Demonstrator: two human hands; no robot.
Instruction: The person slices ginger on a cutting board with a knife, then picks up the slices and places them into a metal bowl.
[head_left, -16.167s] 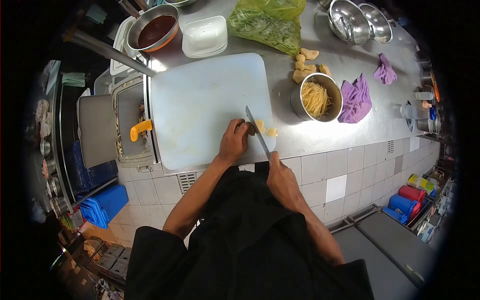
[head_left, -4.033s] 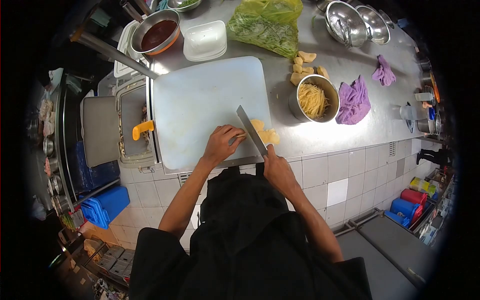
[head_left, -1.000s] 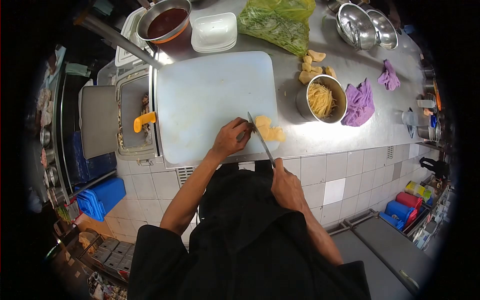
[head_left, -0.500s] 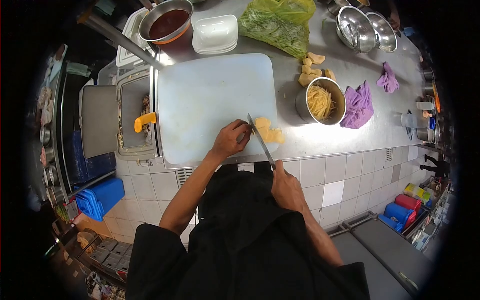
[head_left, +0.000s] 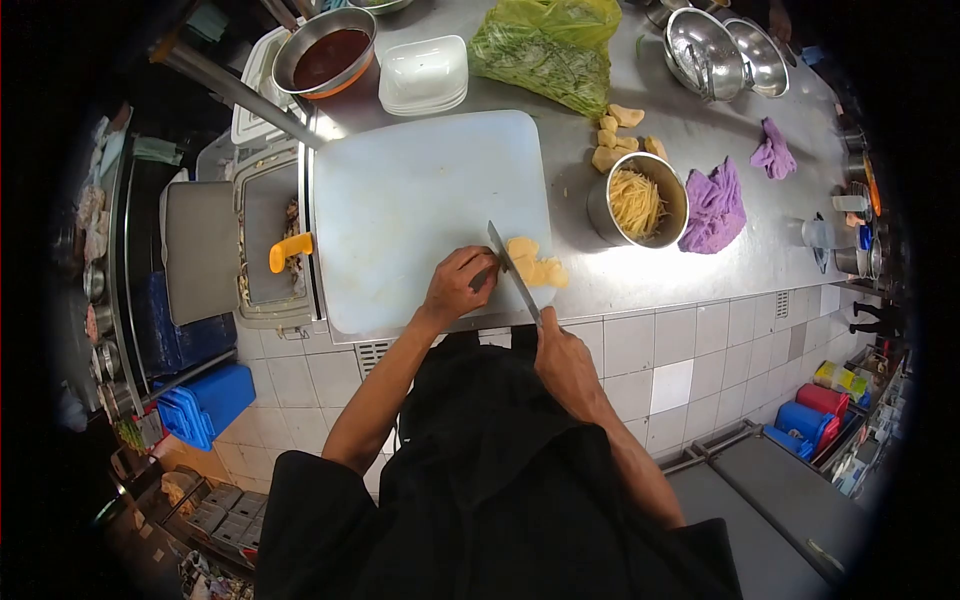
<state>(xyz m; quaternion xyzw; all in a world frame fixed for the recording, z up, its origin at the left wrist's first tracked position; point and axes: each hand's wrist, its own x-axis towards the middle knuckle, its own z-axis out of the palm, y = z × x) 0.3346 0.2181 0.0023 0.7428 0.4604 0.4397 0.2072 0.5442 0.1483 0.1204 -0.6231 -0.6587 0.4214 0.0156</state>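
My right hand (head_left: 566, 362) grips the handle of a kitchen knife (head_left: 514, 270), its blade slanting away from me to the left over the white cutting board (head_left: 420, 180). Against the blade's left side, my left hand (head_left: 462, 284) is closed, fingers curled down to the board. What lies beneath those fingers is hidden. Pale yellow slices (head_left: 535, 262), apparently of a peeled root, lie overlapping just right of the blade at the board's edge. Beyond them stands a steel pot (head_left: 601, 212) holding thin yellow strips (head_left: 637, 203). Several peeled yellow pieces (head_left: 612, 157) rest behind the pot.
Purple cloths (head_left: 712, 208) lie right of the pot. A green bag of leaves (head_left: 548, 50), stacked white dishes (head_left: 424, 75) and a bowl of dark red liquid (head_left: 330, 55) stand at the back. Left is an open bin (head_left: 272, 310) with a yellow-handled tool (head_left: 291, 252) at its rim.
The view has shifted slightly. The knife and right hand sit a little further left, close against the left hand. The slices and pot look unchanged.
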